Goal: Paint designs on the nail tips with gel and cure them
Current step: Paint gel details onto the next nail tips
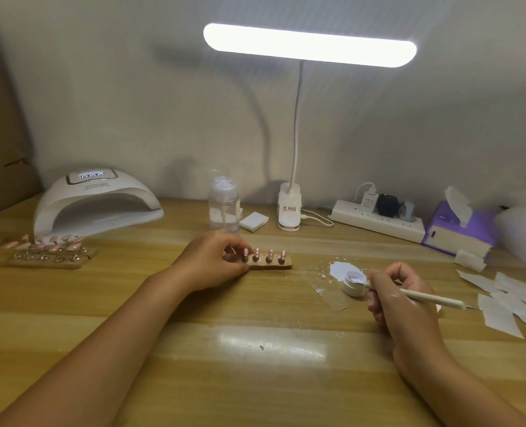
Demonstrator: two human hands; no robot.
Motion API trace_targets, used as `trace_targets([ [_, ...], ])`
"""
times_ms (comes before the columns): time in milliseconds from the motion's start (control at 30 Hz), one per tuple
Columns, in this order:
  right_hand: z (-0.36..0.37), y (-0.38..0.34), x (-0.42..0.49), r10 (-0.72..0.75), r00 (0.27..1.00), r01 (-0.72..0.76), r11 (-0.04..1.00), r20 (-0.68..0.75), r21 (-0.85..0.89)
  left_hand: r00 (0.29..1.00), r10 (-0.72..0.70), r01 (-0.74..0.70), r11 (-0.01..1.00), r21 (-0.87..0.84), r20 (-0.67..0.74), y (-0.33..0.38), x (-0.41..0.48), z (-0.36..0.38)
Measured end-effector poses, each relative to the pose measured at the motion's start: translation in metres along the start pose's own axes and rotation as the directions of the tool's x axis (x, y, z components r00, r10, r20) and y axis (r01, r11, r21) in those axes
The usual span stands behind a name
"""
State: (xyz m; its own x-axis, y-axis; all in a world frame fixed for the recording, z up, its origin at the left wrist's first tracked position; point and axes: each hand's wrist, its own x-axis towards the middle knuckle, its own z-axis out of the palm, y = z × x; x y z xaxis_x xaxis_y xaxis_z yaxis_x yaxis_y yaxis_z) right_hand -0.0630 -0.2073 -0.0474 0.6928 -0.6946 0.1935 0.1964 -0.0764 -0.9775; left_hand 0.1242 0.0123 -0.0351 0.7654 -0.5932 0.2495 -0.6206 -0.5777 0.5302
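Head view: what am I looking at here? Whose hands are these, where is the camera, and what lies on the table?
No machine here: these are a person's two bare hands, filmed by one camera worn on the head, looking down at a wooden table. The left hand holds the end of a small wooden stand with nail tips upright on pegs. The right hand grips a thin brush, its tip at a small open jar. Back left sits a white curing lamp, with further stands of tips before it. Behind are a lit desk lamp, a clear bottle, a power strip and a purple tissue box; paper wipes lie on the right.
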Motion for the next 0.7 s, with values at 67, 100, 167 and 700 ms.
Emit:
trace_targets([
  [67, -0.0005, 0.0009, 0.0007, -0.003, 1.000, 0.003, 1.000, -0.002, 0.005, 0.994, 0.084, -0.078, 0.994, 0.080, -0.069, 0.0039, -0.0023, 0.0022],
  [100, -0.0006, 0.0014, 0.0008, -0.006, 1.000, 0.006, 1.000, -0.001, 0.004, 0.988, 0.120, -0.110, 0.989, 0.103, -0.099, 0.0050, -0.0034, 0.0033],
  [167, -0.0007, 0.0024, 0.0010, -0.010, 1.000, 0.010, 1.000, -0.001, 0.004, 0.977, 0.163, -0.146, 0.981, 0.124, -0.137, 0.0057, -0.0048, 0.0051],
  [700, -0.0010, 0.0021, -0.0011, -0.008, 1.000, 0.008, 1.000, 0.004, 0.015, 0.990, 0.094, -0.097, 0.995, -0.032, -0.106, 0.0005, -0.0046, 0.0098],
])
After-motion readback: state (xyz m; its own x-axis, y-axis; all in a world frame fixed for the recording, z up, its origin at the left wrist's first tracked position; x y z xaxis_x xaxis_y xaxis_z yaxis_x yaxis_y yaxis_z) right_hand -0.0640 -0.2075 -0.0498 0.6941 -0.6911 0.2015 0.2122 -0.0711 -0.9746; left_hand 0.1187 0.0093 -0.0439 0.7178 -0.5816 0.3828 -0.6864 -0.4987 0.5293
